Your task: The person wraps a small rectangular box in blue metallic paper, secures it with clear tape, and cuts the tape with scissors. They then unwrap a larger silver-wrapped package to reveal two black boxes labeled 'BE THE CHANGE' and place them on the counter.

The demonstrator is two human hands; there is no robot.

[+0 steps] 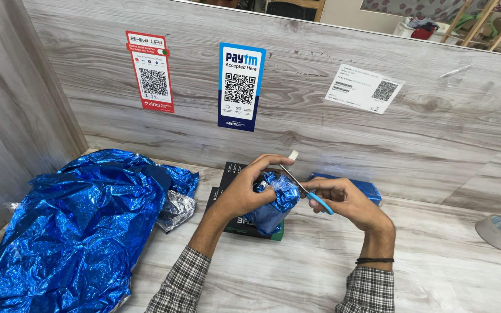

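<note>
Hands meet over a small parcel wrapped in shiny blue foil (273, 203), seen from a camera on the person's head looking down at a pale wood-grain tabletop (297, 266). The parcel sits at the middle of the tabletop, on a flat black box (233, 174). The left hand (244, 188) is clenched around the parcel's top, fingers curled over the gathered foil. The right hand (337, 200), just right of the parcel, grips blue-handled scissors (305, 190) whose blades angle up past the parcel's top, with a small white scrap (293, 155) at the tip; whether the blades are parted cannot be told.

To the parcel's left lies a large crumpled sheet of blue foil (71, 226), its silver underside showing at one edge. Behind the right hand, a second flat blue-wrapped packet (366, 188). Far right of the parcel, a roll of tape (500, 230). Behind the parcel, three printed stickers on a wood-grain wall panel (297, 110).

A clean snip likely calls for the left hand pinning the foil taut, fingertips away from the blades, and short cuts close to the fold.
</note>
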